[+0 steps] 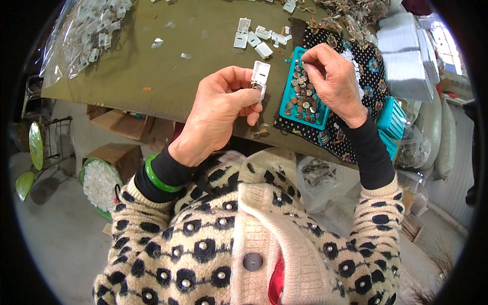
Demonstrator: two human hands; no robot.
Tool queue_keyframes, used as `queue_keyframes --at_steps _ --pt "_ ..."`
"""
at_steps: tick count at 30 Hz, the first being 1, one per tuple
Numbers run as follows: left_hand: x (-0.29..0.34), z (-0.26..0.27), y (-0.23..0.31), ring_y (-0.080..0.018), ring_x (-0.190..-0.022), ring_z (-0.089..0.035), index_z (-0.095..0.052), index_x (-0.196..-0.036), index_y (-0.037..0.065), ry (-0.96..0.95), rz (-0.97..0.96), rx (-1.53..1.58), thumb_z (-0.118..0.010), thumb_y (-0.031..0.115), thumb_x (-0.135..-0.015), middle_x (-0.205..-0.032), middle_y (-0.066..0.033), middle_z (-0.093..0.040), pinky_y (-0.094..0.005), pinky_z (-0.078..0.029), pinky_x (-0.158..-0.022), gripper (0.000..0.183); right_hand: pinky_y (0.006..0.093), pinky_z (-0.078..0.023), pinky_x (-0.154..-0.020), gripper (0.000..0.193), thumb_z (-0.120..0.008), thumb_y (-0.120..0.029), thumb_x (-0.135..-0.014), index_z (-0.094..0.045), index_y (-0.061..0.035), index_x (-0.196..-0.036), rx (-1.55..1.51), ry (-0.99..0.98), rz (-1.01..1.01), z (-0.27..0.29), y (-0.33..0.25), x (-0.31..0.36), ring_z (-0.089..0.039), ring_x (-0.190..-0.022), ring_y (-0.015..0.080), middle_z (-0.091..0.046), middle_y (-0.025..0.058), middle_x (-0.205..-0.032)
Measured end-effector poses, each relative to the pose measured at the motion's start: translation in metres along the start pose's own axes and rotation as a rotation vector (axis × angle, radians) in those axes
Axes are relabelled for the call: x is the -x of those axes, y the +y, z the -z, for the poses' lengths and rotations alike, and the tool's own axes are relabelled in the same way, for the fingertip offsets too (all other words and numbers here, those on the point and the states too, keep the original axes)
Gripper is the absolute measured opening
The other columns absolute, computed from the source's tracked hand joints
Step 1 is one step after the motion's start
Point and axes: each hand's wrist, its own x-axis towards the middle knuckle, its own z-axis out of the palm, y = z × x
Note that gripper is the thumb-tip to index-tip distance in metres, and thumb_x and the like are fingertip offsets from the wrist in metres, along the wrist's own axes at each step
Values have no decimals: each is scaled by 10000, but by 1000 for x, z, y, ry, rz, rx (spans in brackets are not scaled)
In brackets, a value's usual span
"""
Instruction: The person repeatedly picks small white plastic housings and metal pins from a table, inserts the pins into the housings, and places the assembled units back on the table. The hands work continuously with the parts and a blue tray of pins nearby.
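My left hand [216, 101] grips a small white plastic case [261, 72] between thumb and fingers, its hinged lid swung up. Thin wire-like strands hang below those fingers. To its right lies a teal plastic tray [282, 108] of small round silvery discs [306, 105] that look like button cells. Over the tray's far end is my right hand [338, 84], thumb and forefinger drawn together at the discs. Whatever is between those fingertips is too small to make out. Several more white plastic cases [264, 50] lie on the table beyond my left hand.
A clear bag of white plastic parts [96, 38] sits at the table's far left. The tray rests on a black patterned cloth [343, 134]. Tangled wires [356, 15] and stacked white trays [406, 56] are at far right, teal baskets [391, 118] nearer. A green-rimmed tub [101, 184] stands below left.
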Motion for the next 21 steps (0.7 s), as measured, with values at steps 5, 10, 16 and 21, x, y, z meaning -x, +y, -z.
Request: queue_keyframes --at_steps 5,10,16,21 --pt "1 1 0 -182 -751 -664 -591 -1146 -46 -19 7 75 -630 -27 -877 -945 -103 -666 -285 -568 -658 272 366 -529 -669 258 -590 96 -748 -636 14 -988 209 -94 246 1 5 -6 -633 -786 306 -587 130 -899" --pt "2 5 2 -234 -864 -702 -573 -1222 -63 -59 10 91 -629 -48 -874 -1026 -134 -669 -318 -604 -755 353 370 -538 -703 254 -584 102 -728 -619 16 -965 298 -150 292 4 5 -7 -633 -809 310 -583 134 -908" --pt "2 3 1 -230 -852 -704 -586 -1198 -71 -50 -4 70 -645 -57 -859 -1020 -135 -673 -298 -601 -732 344 399 -524 -702 147 -613 29 -770 -604 16 -916 267 -336 195 14 3 -24 -625 -812 331 -588 146 -856" --pt "3 -1 1 -223 -853 -704 -591 -1184 -74 -26 -40 13 -646 -52 -861 -1008 -134 -674 -287 -597 -722 328 418 -491 -611 77 -574 -14 -753 -598 54 -781 117 -315 -13 11 0 -34 -618 -645 368 -608 219 -700"
